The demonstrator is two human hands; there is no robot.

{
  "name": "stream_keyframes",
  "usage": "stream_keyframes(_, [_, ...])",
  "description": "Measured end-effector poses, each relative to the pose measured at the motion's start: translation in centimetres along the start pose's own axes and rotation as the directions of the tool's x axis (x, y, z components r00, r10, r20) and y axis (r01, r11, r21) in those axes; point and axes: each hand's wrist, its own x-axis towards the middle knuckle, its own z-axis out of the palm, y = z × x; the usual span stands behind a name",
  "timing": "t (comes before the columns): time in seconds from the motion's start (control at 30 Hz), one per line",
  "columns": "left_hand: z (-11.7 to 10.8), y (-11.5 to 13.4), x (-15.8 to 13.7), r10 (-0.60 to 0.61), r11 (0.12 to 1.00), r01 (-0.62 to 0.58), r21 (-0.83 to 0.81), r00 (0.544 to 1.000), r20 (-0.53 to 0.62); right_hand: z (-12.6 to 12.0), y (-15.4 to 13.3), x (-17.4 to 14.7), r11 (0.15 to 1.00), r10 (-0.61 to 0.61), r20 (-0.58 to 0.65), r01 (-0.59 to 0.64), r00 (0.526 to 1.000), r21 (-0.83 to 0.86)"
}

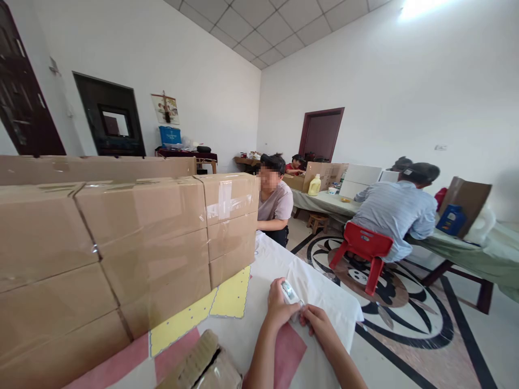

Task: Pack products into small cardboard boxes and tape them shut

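A small white labelled bottle (288, 292) is gripped in my left hand (276, 307), tilted over the cloth-covered table. The left fingers wrap round its far side and the thumb lies along it toward the near end. At that near end is my right hand (317, 321), its fingers bent and pinched together close to the left thumb. Whatever the right fingertips hold is too small and hidden to make out. Below both hands is the white tablecloth (324, 302) with a red patch (290, 351).
Stacked taped cartons (162, 232) wall off the table's left side. An open cardboard box (211, 367) sits at the near edge. One person (275, 205) sits beyond the cartons; another, on a red chair (367, 246), works at a long table (458, 243) on the right.
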Motion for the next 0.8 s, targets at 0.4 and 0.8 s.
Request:
stream_keyframes(0.4, [-0.1, 0.7, -0.9, 0.028, 0.998, -0.023, 0.06, 0.997, -0.071, 0.0, -0.3, 0.1, 1.0, 0.005, 0.003, -0.005, 1.0, -0.007])
stream_keyframes(0.8, [1.1, 1.4, -0.9, -0.035, 0.993, 0.05, 0.106, 0.99, -0.137, -0.3, 0.1, -0.1, 0.999, -0.029, 0.015, 0.029, 0.999, -0.045])
